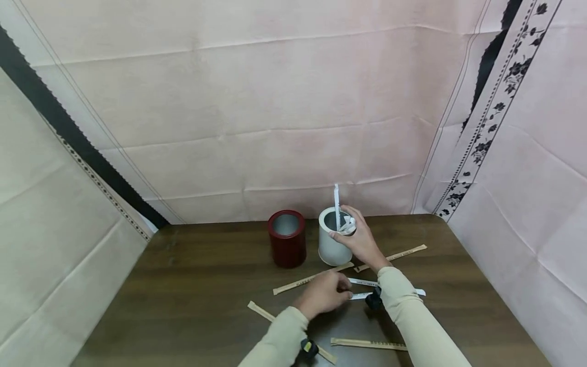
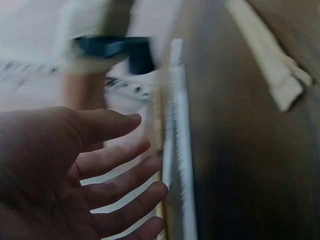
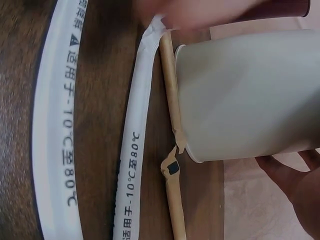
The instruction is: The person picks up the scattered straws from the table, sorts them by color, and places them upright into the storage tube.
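My right hand (image 1: 359, 239) holds the white cup (image 1: 334, 252) at its upper right side, the thumb in front and the fingers near the rim. Inside that cup a white paper-wrapped straw (image 1: 337, 204) stands upright, with other white wrapper ends beside it. My left hand (image 1: 324, 294) hovers low over the table, its fingers loosely spread and holding nothing in the left wrist view. Close to its fingertips lie two white wrapped straws (image 2: 181, 150), printed with dark text (image 3: 131, 165). A dark red cup (image 1: 287, 247) stands left of the white one.
Several brown paper-wrapped straws (image 1: 369, 344) lie scattered on the wooden table (image 1: 197, 300). One brown straw (image 3: 171, 85) lies along the white cup's base. Pale cloth (image 1: 275, 102) hangs behind the table and at both sides.
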Motion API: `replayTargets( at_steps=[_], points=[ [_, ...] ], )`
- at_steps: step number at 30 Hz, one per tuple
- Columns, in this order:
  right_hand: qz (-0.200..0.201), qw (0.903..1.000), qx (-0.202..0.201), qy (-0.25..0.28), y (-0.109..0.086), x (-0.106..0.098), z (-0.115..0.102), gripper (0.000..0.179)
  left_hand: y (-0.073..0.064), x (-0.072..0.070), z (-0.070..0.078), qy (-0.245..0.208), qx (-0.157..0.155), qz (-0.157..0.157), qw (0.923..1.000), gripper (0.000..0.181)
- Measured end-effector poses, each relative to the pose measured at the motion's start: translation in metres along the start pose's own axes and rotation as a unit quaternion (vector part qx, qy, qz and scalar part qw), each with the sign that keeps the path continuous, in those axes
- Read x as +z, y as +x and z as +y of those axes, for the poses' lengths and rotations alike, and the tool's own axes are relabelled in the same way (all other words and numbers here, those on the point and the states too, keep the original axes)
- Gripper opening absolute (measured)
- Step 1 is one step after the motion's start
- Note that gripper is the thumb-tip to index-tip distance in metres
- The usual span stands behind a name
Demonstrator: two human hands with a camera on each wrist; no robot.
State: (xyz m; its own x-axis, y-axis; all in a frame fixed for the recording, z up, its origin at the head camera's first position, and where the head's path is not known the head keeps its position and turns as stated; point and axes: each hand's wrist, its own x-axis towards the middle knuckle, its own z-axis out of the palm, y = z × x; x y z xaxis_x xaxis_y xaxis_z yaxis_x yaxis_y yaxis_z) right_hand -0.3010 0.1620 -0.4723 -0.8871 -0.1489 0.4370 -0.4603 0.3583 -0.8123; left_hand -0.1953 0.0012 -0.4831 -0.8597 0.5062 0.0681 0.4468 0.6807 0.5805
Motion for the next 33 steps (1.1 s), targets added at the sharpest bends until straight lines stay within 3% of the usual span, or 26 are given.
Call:
replayTargets(
  at_steps=[2,4,8,11,16,19,22,26,29,33],
  points=[
    [-0.001,1.0,0.003,0.003,-0.001,-0.001,0.001,0.082,0.005,0.013,0.005,0.083,0.008,0.008,0.9965,0.012],
    [-0.004,1.0,0.006,0.004,-0.002,-0.001,0.001,0.083,0.007,0.022,0.008,0.157,0.016,0.019,0.9873,0.01],
    [-0.006,1.0,0.005,0.005,-0.003,0.002,0.002,0.084,0.006,0.03,0.009,0.232,0.031,0.027,0.9718,0.008],
    [-0.002,1.0,0.002,0.0,-0.002,0.002,0.002,0.083,0.004,0.028,0.008,0.234,0.043,0.01,0.9712,0.009],
    [0.004,1.0,-0.001,-0.001,-0.001,-0.001,0.002,0.082,-0.002,0.019,0.005,0.223,0.05,-0.036,0.9728,0.03],
    [0.004,1.0,0.0,-0.002,-0.002,-0.003,0.003,0.082,-0.007,0.017,0.0,0.195,0.038,-0.054,0.9786,0.043],
    [0.004,1.0,0.001,-0.003,-0.002,-0.004,0.003,0.081,-0.01,0.014,-0.005,0.167,0.03,-0.053,0.9841,0.044],
    [0.001,1.0,-0.001,-0.006,-0.002,-0.002,0.002,0.081,-0.016,0.001,-0.013,0.148,0.022,-0.021,0.9885,0.027],
    [-0.001,1.0,0.001,-0.005,-0.001,0.0,0.0,0.082,-0.022,-0.015,-0.02,0.133,0.008,0.029,0.9907,0.013],
    [0.001,1.0,0.007,-0.006,-0.001,0.002,-0.001,0.083,-0.033,-0.042,-0.022,0.081,-0.003,0.092,0.9925,0.01]
  ],
)
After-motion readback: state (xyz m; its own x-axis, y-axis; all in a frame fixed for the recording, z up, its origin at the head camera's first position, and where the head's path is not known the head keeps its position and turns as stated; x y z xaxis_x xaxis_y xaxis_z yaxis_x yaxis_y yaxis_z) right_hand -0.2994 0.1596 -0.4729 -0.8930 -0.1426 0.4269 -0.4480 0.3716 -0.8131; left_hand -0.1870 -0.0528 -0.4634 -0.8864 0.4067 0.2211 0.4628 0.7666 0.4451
